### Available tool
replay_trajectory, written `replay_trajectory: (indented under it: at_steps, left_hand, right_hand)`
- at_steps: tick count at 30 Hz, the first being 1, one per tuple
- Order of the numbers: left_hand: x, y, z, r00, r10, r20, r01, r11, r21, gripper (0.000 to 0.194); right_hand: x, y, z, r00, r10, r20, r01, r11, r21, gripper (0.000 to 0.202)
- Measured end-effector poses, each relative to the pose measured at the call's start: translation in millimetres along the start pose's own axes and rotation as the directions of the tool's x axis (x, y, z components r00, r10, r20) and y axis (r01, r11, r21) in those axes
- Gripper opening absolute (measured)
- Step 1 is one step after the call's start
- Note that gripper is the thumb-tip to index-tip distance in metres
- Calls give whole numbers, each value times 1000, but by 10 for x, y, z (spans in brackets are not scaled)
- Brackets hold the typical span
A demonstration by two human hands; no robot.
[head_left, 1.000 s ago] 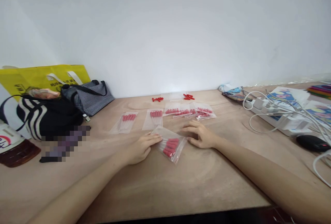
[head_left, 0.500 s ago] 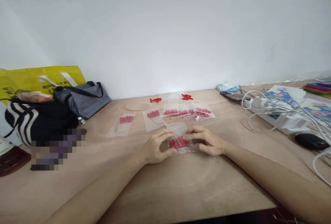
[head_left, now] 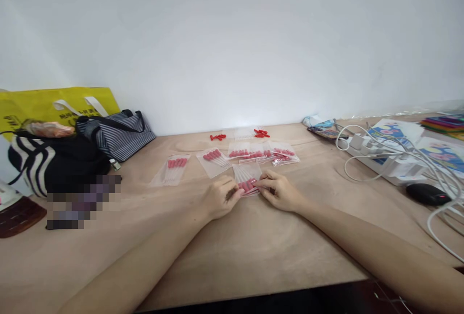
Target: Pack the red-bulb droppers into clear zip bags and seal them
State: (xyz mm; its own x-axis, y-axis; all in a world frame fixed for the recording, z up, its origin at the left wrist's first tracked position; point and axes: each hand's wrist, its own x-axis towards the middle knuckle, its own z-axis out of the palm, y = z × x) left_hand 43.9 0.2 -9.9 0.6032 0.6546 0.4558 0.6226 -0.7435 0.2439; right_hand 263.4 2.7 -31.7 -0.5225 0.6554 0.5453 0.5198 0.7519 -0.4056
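A small clear plastic bag (head_left: 255, 170) lies on the table between my hands, with several red-tipped white sticks (head_left: 248, 186) inside, red ends towards me. My left hand (head_left: 223, 198) pinches the bag's near left corner between thumb and fingers. At the near right corner, my right hand (head_left: 278, 191) grips it the same way. Just beyond, another filled bag (head_left: 214, 161) lies tilted, and a further one (head_left: 174, 171) rests to its left. A row of overlapping filled bags (head_left: 263, 153) lies behind the one I hold.
Loose red pieces (head_left: 218, 137) and more red pieces (head_left: 261, 133) lie near the wall, with white sticks (head_left: 244, 133) between them. On the left stand a striped bag (head_left: 121, 135) and a black bag (head_left: 68, 164). A power strip (head_left: 393, 171), cables and a black mouse (head_left: 428, 194) occupy the right.
My fingers, spread loosely around the bag before, have closed on its near corners. Both hands have come nearer together, and the bag's near edge now sits a little farther from me.
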Motion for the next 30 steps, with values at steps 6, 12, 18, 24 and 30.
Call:
replay_trajectory:
  at_steps: [6, 12, 18, 24, 30]
  left_hand:
    - [27, -411, -95, 908, -364, 206, 335, 928, 161, 52]
    - [-160, -561, -265, 878, -427, 218, 373, 894, 250, 50]
    - [-322, -546, -361, 904, -416, -101, 426, 848, 317, 37]
    - [-234, -142, -259, 992, -123, -30, 125, 988, 96, 37]
    - [-122, -29, -124, 990, -140, -32, 139, 990, -9, 28]
  right_hand:
    - [10, 43, -32, 998, 11, -56, -5, 994, 111, 26]
    - [11, -28, -61, 1000, 4, 10, -7, 962, 273, 26]
    - [52, -118, 39, 998, -18, 53, -2, 932, 362, 32]
    - [229, -180, 306, 999, 38, -25, -33, 984, 176, 22]
    - [349, -166, 428, 994, 98, -56, -95, 994, 50, 18]
